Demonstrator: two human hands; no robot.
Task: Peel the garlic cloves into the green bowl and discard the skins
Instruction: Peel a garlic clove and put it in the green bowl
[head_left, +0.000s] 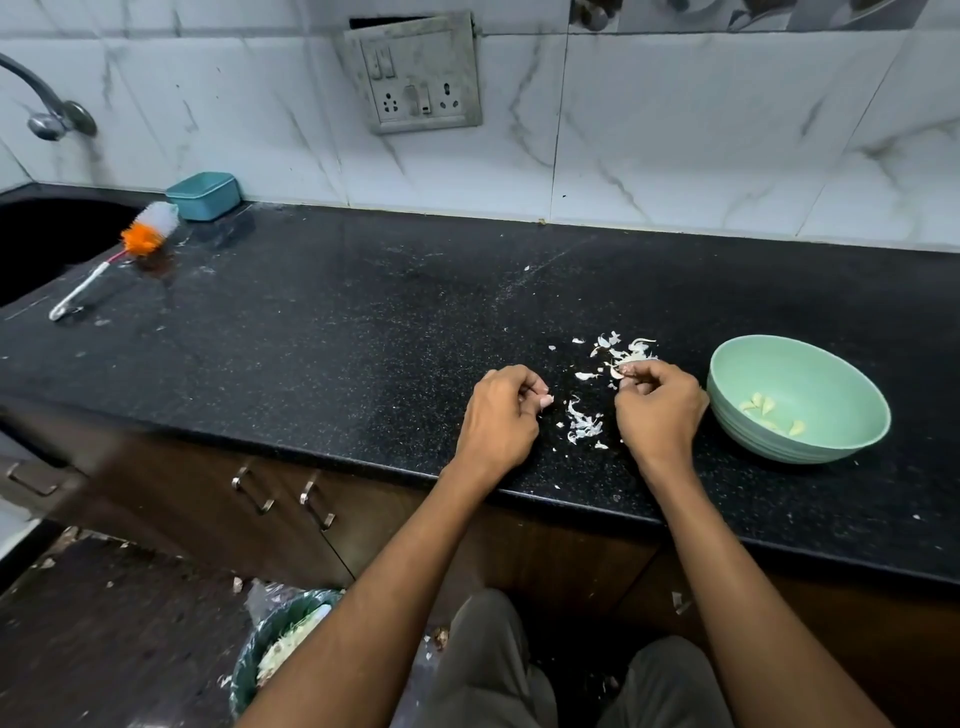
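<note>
Your knees in grey trousers (488, 670) fill the bottom centre of the frame, with a lined green bin (275, 644) just to their left on the dark floor, pale scraps inside it. Above them your two forearms reach up to the black speckled counter (322, 332).

Your right hand (657, 410), right of centre, has its fingers curled and pinches a garlic clove (619, 371) at the fingertips; the clove is still pale with skin on it. Your left hand (501, 415), just left of it and apart from it, is clenched with the fingertips tucked in; you cannot tell from here whether a shred of skin sits in that pinch.

Loose garlic skins (584, 423) lie on the counter between your hands, and a second scatter of skins (623, 345) lies just above your right hand. At the right of the frame, just beside your right hand, the green bowl (852, 395) stands on the counter with a few peeled cloves (763, 405) in its bottom.

Toward the upper left, a bottle brush (140, 236) with orange and white bristles lies near the dark sink (47, 239), and a small teal box (203, 195) stands against the marble-tiled wall. A switch and socket plate (415, 78) is on the wall at top centre, and a tap (49, 111) is at the far upper left.
</note>
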